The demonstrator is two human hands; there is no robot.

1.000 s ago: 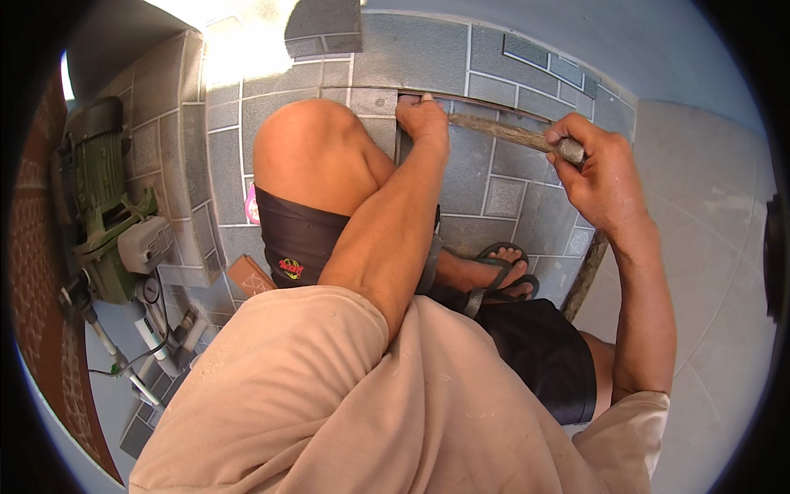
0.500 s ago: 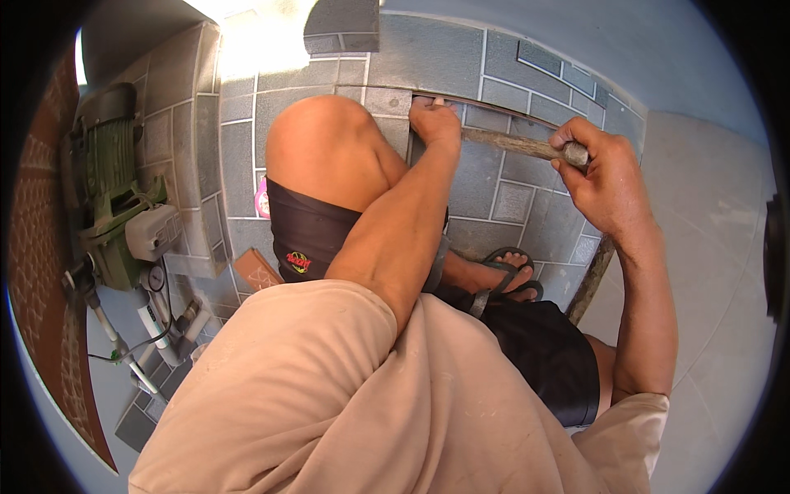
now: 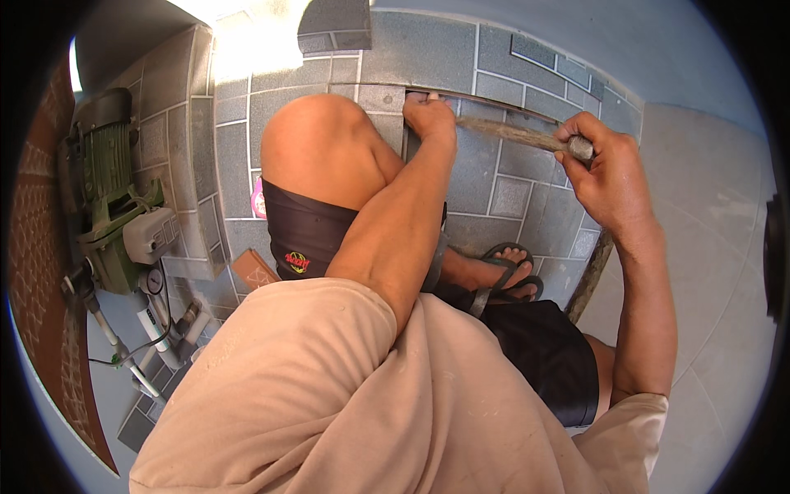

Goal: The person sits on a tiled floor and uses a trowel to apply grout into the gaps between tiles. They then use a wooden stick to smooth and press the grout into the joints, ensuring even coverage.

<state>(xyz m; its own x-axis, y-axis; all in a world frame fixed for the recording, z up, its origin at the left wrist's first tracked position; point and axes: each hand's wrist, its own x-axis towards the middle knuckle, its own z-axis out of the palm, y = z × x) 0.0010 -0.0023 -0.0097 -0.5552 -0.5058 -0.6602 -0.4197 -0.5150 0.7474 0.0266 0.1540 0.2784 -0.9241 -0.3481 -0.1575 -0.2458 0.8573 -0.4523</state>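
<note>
My right hand (image 3: 605, 169) is closed around the near end of a rough wooden stick (image 3: 510, 134), whose blunt grey end (image 3: 580, 148) pokes out beside my thumb. The stick's other end reaches toward my left hand (image 3: 429, 115) and is blurred. My left hand is curled down at the dark gap (image 3: 406, 142) beside a grey tile (image 3: 381, 99). Its fingertips are partly hidden, and what they grip cannot be made out. Along the far side of both hands runs a narrow dark slot (image 3: 485, 100) between the tiles.
My bent knee (image 3: 317, 132) is left of my left arm; my sandalled foot (image 3: 510, 267) is below the stick. A green motor pump (image 3: 111, 181) with pipes stands at left. A reddish tile piece (image 3: 253, 270) lies near my shorts. A pale wall (image 3: 708, 247) rises at right.
The view has shifted slightly, so the scene sits a little further left. The stick's far end is now more blurred. Both hands keep nearly the same place and grip.
</note>
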